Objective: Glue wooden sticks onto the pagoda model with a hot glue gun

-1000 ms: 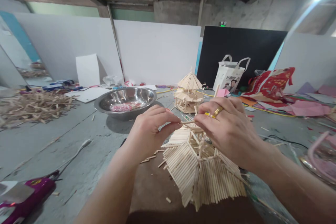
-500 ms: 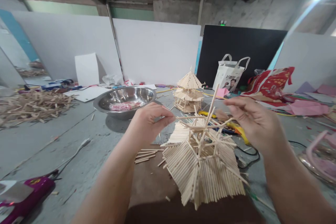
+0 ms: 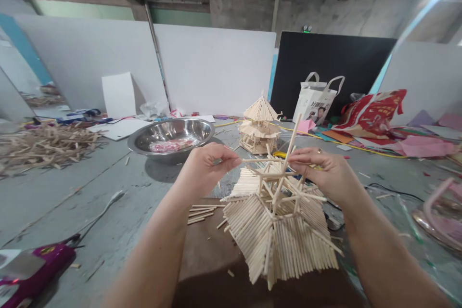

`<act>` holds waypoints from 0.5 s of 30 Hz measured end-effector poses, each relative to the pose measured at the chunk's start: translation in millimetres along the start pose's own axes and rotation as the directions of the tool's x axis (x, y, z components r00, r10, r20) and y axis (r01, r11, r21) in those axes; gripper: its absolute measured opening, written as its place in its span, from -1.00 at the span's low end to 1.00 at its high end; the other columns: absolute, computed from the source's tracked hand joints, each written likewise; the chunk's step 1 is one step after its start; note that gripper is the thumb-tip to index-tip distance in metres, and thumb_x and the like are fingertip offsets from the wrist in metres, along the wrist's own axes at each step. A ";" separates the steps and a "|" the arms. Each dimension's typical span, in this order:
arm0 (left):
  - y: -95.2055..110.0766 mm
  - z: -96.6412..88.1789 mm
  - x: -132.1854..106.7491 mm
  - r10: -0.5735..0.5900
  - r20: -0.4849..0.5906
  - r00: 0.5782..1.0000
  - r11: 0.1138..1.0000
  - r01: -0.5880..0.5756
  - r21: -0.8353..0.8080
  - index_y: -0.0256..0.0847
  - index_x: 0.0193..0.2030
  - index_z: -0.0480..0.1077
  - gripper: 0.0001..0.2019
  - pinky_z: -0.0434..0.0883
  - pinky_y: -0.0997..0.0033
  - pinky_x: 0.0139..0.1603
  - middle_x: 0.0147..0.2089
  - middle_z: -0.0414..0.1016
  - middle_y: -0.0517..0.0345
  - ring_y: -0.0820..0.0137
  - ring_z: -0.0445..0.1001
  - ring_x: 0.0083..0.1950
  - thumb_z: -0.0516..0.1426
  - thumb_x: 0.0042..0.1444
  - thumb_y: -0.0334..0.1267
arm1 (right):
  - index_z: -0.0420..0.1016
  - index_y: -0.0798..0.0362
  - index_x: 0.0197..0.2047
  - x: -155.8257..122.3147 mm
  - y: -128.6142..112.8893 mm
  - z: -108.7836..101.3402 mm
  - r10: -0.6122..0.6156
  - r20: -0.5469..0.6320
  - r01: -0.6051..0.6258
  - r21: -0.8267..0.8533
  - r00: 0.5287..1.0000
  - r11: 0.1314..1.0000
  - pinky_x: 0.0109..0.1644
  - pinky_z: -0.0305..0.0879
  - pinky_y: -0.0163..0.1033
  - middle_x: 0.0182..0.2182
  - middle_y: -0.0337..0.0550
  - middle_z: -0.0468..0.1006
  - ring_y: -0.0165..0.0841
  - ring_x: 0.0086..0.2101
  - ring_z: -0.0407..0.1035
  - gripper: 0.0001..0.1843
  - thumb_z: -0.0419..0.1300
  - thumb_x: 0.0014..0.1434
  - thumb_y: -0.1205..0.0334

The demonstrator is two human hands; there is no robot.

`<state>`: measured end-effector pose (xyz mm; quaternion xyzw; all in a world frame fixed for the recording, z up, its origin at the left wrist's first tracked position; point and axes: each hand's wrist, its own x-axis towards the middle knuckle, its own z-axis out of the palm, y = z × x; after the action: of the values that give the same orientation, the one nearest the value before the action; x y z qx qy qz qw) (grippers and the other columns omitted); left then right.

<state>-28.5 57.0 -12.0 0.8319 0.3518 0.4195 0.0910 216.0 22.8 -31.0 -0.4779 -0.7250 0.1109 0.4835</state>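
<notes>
Between thumb and fingertips, my left hand (image 3: 215, 162) pinches one end of a thin wooden stick (image 3: 262, 160) lying level over the top of a stick pagoda model (image 3: 281, 245). My right hand (image 3: 321, 168) is closed at the stick's other end, its fingertips beside a slanting upright stick (image 3: 294, 137); exactly which stick they grip is partly hidden. The model has a sloping roof of close-set sticks and an open frame on top. It rests on a brown board (image 3: 205, 255), with loose sticks (image 3: 202, 212) to its left.
A finished-looking smaller pagoda (image 3: 260, 125) stands behind the model. A steel basin (image 3: 171, 137) with a pink-and-white packet is at left, beyond a purple glue gun (image 3: 38, 264). Wood scraps (image 3: 46, 147) lie far left; a white bag (image 3: 314, 101) and a red bag (image 3: 371, 113) sit at back right.
My right hand has moved left and inward, from beyond the frame's right side to the upright stick, with its fingertips closing there. My left hand stays nearly still with the stick.
</notes>
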 end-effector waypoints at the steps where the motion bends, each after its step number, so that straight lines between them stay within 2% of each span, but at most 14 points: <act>1: -0.2 0.3 0.1 0.005 0.001 1.000 1.000 -0.005 -0.007 -0.20 -0.43 0.44 -0.90 0.33 0.50 -0.43 -0.47 0.45 0.18 0.52 0.35 -0.43 0.11 -0.03 -0.26 | 0.54 -0.03 -0.41 0.4 -1.1 -0.8 -0.017 -0.015 0.016 -0.031 1.000 0.999 -0.13 0.28 -0.15 -0.36 -0.17 0.54 -0.33 -0.28 0.40 -0.88 0.19 -0.05 0.18; 4: -0.1 1.1 0.4 0.013 0.002 1.000 1.000 -0.013 -0.024 -0.19 -0.44 0.44 -0.90 0.33 0.51 -0.44 -0.48 0.45 0.18 0.52 0.36 -0.44 0.11 -0.03 -0.26 | 0.55 -0.04 -0.42 1.2 -3.7 -2.2 -0.068 -0.045 0.063 -0.091 0.997 0.994 -0.14 0.29 -0.14 -0.37 -0.17 0.55 -0.33 -0.29 0.40 -0.89 0.19 -0.04 0.20; 9: 0.2 1.5 0.2 0.019 0.011 1.000 0.999 -0.018 -0.036 -0.19 -0.44 0.44 -0.90 0.32 0.50 -0.45 -0.48 0.45 0.18 0.51 0.36 -0.44 0.11 -0.03 -0.25 | 0.55 -0.08 -0.42 2.6 -5.6 -0.4 -0.133 0.008 0.133 -0.115 0.991 0.984 -0.17 0.32 -0.14 -0.40 -0.21 0.56 -0.32 -0.30 0.41 -0.87 0.16 0.00 0.18; 15: 1.0 1.9 -0.1 -0.010 0.035 0.999 0.998 0.012 -0.065 -0.20 -0.44 0.44 -0.90 0.32 0.50 -0.43 -0.48 0.45 0.18 0.51 0.36 -0.43 0.11 -0.03 -0.26 | 0.55 -0.07 -0.42 3.4 -5.8 0.5 -0.158 0.026 0.160 -0.112 0.987 0.981 -0.20 0.34 -0.18 -0.42 -0.21 0.56 -0.33 -0.31 0.42 -0.87 0.16 0.01 0.20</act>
<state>-26.6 56.5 -12.8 0.8338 0.3408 0.4156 0.1263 211.9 22.7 -25.7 -0.4444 -0.7701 0.0345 0.4563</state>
